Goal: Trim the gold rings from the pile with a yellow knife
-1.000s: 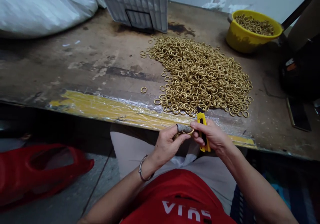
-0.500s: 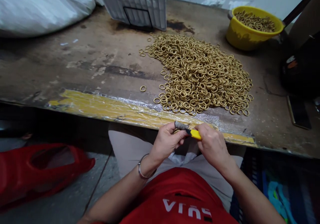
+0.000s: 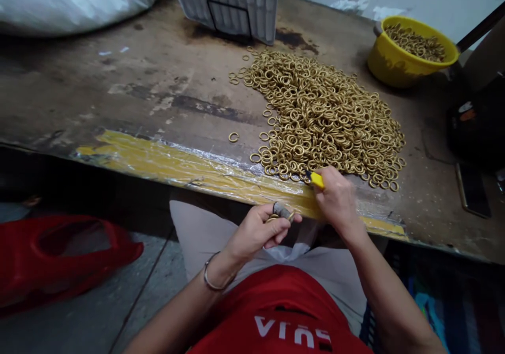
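My left hand (image 3: 258, 230) is closed over my lap, just off the table edge, with a few gold-coloured rings (image 3: 291, 216) pinched in it. A grey wrap (image 3: 281, 211) covers its index finger. In my right hand (image 3: 337, 199) is a yellow utility knife (image 3: 316, 180) with a dark tip, its fingers wrapped round the handle. The knife's tip is at the near edge of a large pile of gold-coloured rings (image 3: 323, 117) on the table. Whether the tip touches a ring, I cannot tell.
The worn table (image 3: 158, 117) has yellow tape (image 3: 165, 162) along its front edge. A yellow bowl (image 3: 394, 64) of rings stands at the back right, and a phone (image 3: 472, 190) lies at the right. Behind the pile is a grey ribbed panel (image 3: 232, 7); a white sack (image 3: 79, 1) lies at the back left.
My right hand has moved the knife away from my left hand, forward to the pile's near edge. My left hand has dropped slightly toward my lap. The camera view has shifted a little.
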Available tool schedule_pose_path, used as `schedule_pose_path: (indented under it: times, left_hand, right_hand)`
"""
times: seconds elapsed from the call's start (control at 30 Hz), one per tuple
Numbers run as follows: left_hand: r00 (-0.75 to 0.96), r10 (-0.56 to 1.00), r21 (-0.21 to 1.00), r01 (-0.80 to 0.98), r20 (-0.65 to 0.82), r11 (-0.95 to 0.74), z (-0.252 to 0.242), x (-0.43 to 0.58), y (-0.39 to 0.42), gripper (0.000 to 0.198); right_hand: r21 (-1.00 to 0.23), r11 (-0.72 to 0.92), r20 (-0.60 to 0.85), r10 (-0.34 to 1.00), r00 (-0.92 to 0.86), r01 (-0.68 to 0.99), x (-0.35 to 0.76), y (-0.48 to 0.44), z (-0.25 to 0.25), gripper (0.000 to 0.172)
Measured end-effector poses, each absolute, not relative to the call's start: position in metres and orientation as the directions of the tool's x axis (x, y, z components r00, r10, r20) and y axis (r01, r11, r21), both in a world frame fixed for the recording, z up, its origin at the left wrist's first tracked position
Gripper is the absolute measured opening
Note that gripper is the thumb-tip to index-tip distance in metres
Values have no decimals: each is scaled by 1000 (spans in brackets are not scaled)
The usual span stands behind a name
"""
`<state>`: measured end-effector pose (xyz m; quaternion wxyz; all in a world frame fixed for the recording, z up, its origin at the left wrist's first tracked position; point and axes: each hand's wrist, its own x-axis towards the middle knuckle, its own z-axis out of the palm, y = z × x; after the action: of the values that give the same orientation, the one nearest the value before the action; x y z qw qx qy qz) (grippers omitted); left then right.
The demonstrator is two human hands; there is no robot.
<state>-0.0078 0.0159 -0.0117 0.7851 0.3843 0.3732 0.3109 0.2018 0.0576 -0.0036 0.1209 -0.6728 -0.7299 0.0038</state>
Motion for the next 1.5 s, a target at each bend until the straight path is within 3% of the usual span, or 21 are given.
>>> schedule_pose_path:
  times: [0.2,0.3,0.43,0.63,0.73,0.9,1.13,1.27,1.33,1.43,1.5]
  left_hand:
    - [481,827,723,-455,-293,520,-22,-12,33,32]
    - [488,827,701,-485,-280,523,-15,-12,41,35]
    - [397,860,785,-397,-321,476,-13,-7,49,37]
    - [561,741,746,-296,-369,596,-13,6,44,47]
    - [552,748,740,-312,-369,596,-11,12,38,48]
    - [451,829,823,-294,-329,486,-12,17,29,42]
    - [454,860,890,-256,-234,377,-16,15,25,32]
    - [568,799,899,-222,-195,378,-4,4,17,30]
    - [645,725,837,-240,-241,492,1,0,15,33]
    - [644,696,679,-358,-317,641,-2,0,18,40]
    - [604,718,624,-424,-345,656,-8,1,22,40]
  right_hand:
    - [-136,129,101,988,-116,982,185,77,-7,24]
    - [-351,241,170,967,-192,905,195,71,1,20]
    - [-687,398,204,909,-364,608,205,56,20,17]
    - [-785,388,185,891,-415,483,205,41,27,20]
    - [-726,394,219,909,-354,564,205,30,20,14]
    - [-406,272,157,961,-226,873,200,5,13,35]
    - [-233,203,69,979,-192,951,193,2,12,26]
    - [-74,-8,-6,1000,8,997,211,14,7,24]
    - [-111,-33,42,998,38,993,216,21,6,25]
    - [-250,139,120,986,-112,958,207,31,4,30]
    - [-244,191,120,979,-166,951,190,42,4,30]
